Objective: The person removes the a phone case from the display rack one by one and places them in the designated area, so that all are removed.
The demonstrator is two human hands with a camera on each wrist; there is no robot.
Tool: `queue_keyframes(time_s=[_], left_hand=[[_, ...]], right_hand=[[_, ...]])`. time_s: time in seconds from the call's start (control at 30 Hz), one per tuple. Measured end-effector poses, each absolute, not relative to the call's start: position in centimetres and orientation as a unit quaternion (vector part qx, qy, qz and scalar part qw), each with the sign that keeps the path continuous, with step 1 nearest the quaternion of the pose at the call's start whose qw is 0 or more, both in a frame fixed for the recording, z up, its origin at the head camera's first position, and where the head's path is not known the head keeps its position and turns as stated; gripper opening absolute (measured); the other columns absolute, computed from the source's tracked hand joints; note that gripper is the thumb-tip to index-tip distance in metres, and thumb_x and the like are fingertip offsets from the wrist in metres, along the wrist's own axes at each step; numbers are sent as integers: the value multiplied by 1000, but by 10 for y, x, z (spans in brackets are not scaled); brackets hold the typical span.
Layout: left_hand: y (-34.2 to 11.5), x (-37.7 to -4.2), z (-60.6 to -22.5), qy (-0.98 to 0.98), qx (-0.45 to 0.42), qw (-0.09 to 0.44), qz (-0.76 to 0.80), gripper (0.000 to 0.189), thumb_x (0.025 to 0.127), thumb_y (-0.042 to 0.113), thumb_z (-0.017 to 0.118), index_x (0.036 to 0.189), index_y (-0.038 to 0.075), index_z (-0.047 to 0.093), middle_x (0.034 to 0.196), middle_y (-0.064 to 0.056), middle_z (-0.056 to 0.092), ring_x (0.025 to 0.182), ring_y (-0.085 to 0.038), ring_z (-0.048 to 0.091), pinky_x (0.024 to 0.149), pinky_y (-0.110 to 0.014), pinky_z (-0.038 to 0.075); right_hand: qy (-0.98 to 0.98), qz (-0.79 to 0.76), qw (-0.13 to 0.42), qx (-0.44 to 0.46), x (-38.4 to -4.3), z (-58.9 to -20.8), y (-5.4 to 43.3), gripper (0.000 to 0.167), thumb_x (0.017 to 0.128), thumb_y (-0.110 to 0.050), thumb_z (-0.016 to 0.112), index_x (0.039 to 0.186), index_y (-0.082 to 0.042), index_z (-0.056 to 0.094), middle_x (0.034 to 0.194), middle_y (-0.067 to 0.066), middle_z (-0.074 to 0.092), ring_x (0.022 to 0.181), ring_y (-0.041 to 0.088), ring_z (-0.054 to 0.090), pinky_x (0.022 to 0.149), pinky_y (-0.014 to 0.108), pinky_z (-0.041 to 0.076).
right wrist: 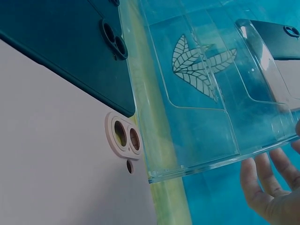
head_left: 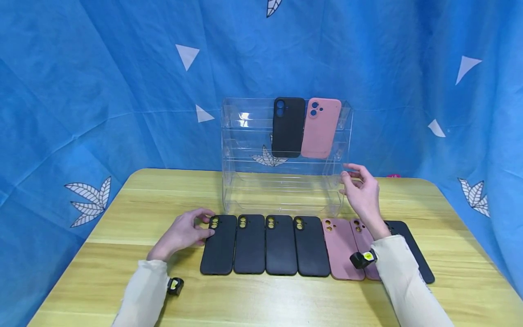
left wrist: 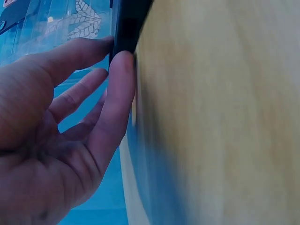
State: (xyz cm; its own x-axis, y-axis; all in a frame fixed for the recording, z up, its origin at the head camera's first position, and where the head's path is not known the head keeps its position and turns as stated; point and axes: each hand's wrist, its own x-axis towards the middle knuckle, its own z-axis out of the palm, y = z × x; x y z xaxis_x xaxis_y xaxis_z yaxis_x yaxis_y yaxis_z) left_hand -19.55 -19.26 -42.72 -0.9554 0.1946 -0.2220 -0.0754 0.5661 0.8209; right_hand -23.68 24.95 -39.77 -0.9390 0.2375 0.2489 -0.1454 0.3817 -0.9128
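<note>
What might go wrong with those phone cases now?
The right hand is close to the clear stand; a bump might knock down its black case and pink case. The left hand pinches the leftmost case, close beside the next case, so sliding it might push that crooked.

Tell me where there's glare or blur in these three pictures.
Head: bright glare at the upper left of the clear rack; left wrist: the table looks blurred, the left hand sharper; right wrist: pale glints on the rack beside the shelved black case.
</note>
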Motion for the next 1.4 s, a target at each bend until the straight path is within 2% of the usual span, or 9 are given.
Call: queue_keyframes(time_s=[0.47,0.67,0.83,1.03,1.27,1.4], left_hand=[[-191,-196,-425,867,28,153,474,47,92,8,75,136,8,60,131,-21,57,72,-16,67,65,-32,64],[-195,-197,-422,857,37,148,492,46,95,15,72,138,7,58,131,-21,57,88,-19,71,72,-35,65],[-197,-197,-419,849,48,129,510,46,97,20,70,139,5,57,132,-21,59,104,-26,72,76,-37,64],[-196,-199,-415,839,57,83,534,45,98,20,69,138,3,57,131,-22,61,108,-33,71,79,-38,64],[-189,-202,-408,815,54,34,576,41,98,28,70,133,8,61,133,-21,61,114,-35,67,88,-42,63],[-182,-203,-401,798,63,1,599,37,98,29,70,128,9,64,131,-21,62,111,-27,69,87,-39,64]], right_hand=[[-812,559,166,-30,-237,-397,250,41,106,-29,53,143,-10,56,118,6,60,91,2,68,71,20,62],[-811,562,162,-26,-237,-396,249,43,107,-30,52,144,-8,54,121,11,60,92,3,68,72,22,62],[-812,561,162,-26,-237,-394,249,44,106,-32,52,142,-7,54,116,5,60,94,8,69,72,21,62],[-814,559,153,-31,-238,-394,249,43,106,-33,50,141,-9,54,113,2,60,100,17,70,72,22,63],[-818,554,149,-34,-238,-393,249,43,106,-32,49,142,-9,54,113,4,60,95,8,69,72,22,62],[-820,552,151,-32,-237,-393,249,43,106,-32,49,142,-9,53,114,5,60,92,2,67,71,21,62]])
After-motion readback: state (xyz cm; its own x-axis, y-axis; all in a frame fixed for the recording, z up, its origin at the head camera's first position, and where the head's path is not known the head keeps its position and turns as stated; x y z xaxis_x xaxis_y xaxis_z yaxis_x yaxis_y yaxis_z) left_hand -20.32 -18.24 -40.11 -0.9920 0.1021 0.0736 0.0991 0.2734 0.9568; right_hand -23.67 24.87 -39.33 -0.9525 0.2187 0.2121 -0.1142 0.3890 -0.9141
